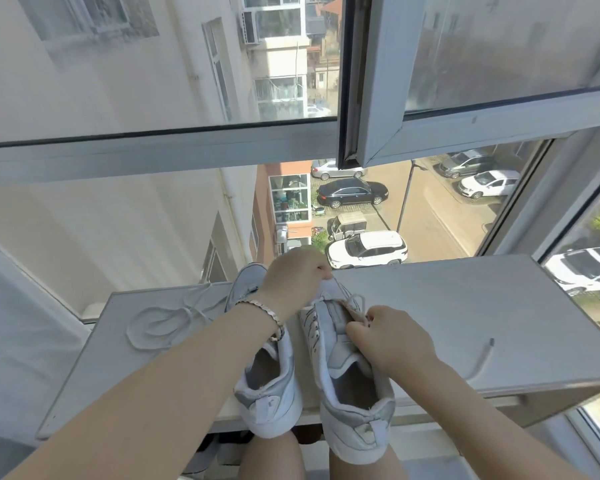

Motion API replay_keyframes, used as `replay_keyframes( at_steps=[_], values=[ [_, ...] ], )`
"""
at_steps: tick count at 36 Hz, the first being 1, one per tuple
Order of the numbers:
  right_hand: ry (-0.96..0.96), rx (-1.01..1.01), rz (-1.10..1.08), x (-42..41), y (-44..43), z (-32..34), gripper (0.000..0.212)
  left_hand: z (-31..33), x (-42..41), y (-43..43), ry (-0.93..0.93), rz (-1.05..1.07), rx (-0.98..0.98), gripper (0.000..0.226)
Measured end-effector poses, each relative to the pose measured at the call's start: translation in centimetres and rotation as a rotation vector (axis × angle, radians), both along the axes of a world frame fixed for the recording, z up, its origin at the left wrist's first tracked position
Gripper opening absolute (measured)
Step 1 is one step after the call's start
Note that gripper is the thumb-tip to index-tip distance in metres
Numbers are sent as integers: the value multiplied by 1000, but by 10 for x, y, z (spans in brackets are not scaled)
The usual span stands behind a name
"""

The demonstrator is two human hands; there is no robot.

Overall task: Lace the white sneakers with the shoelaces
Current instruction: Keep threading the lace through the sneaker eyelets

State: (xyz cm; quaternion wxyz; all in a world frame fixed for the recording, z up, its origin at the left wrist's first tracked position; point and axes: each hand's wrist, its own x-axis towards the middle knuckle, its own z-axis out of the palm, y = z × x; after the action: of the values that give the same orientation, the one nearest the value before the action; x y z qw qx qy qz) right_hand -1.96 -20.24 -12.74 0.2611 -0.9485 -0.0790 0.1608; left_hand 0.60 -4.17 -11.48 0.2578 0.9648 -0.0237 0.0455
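Note:
Two white sneakers stand side by side, heels toward me, on a white windowsill board (465,313). The right sneaker (347,382) has a white shoelace (352,301) threaded through its front eyelets. My left hand (297,275) reaches over its toe and pinches one end of this lace. My right hand (388,337) grips the sneaker's right eyelet edge and holds the lace there. The left sneaker (271,386) is partly hidden under my left wrist and shows no lace. A second loose shoelace (163,320) lies coiled on the board at the left.
A lace end (484,358) trails over the board at the right. An open window frame (371,98) hangs above the sill, with glass panes behind. Far below are parked cars and buildings. My bare knees (326,459) sit under the board's near edge.

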Motion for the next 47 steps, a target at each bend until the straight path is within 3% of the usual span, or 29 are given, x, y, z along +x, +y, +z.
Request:
replay_keyframes(
  at_steps=[3,6,8,11,13,15,18,20,26,30,34,40,44,47],
  values=[
    [-6,-12,-4,-1,1,0,28,-5,7,18,-52,290,-29,29],
    [-10,-13,3,0,4,-2,30,-2,12,42,11,583,-146,35],
    [-9,-9,6,-1,6,-3,28,3,10,50,87,637,-122,34],
    [0,-12,-4,-3,10,-4,19,12,1,41,106,527,140,18],
    [-1,-4,-24,-6,13,-5,20,11,-1,31,73,284,279,40],
    [-28,4,-47,-8,14,-7,20,8,0,21,109,3,257,53],
    [-58,21,-62,-13,12,-6,18,4,-4,5,199,-301,283,33],
    [-96,16,-45,-15,9,-5,19,0,-7,-1,179,-351,353,23],
    [-178,36,-47,-17,1,-3,32,-5,-2,-1,8,-370,439,23],
    [-261,-40,-1,-12,0,-4,22,-10,-5,-4,-75,-255,413,25],
    [-273,-107,57,-10,0,-2,36,-14,-8,-8,-22,-27,330,22],
    [-273,-92,73,-15,-5,1,37,-7,0,3,102,282,224,21],
    [-243,-94,111,-13,-1,1,36,-9,1,-1,162,326,328,17],
    [-239,-88,105,-11,0,0,37,-8,3,-1,194,192,416,25]
  ],
)
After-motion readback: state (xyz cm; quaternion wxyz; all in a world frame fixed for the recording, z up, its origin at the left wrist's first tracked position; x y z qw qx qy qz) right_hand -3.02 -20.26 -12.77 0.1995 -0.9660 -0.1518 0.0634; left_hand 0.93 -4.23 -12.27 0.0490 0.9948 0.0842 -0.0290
